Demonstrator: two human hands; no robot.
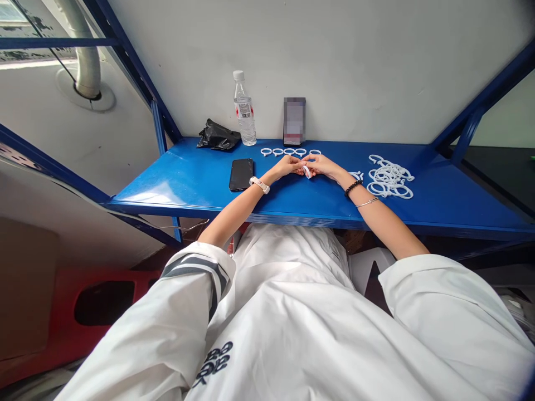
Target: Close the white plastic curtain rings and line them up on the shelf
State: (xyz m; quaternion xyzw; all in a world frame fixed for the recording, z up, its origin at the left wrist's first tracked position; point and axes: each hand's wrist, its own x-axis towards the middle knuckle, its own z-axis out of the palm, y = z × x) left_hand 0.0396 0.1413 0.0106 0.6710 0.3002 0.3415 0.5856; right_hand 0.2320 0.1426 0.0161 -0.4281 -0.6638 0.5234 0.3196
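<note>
Over the middle of the blue desk [200, 184], my two hands meet at a white plastic curtain ring [307, 172]. My left hand [287, 165] pinches it from the left with closed fingers. From the other side, the fingers of my right hand [321, 166] are closed on the same ring. Just beyond my hands, several similar white rings [289, 151] lie in a row. A loose pile of white rings [390, 177] sits to the right, and a few more rings [356, 176] lie partly hidden behind my right wrist.
A black phone [241, 175] lies flat left of my hands. Against the wall stand a second phone [295, 122], a clear water bottle [244, 114] and a crumpled black plastic bag [218, 135]. Blue metal frame bars [462, 136] rise at both ends of the desk.
</note>
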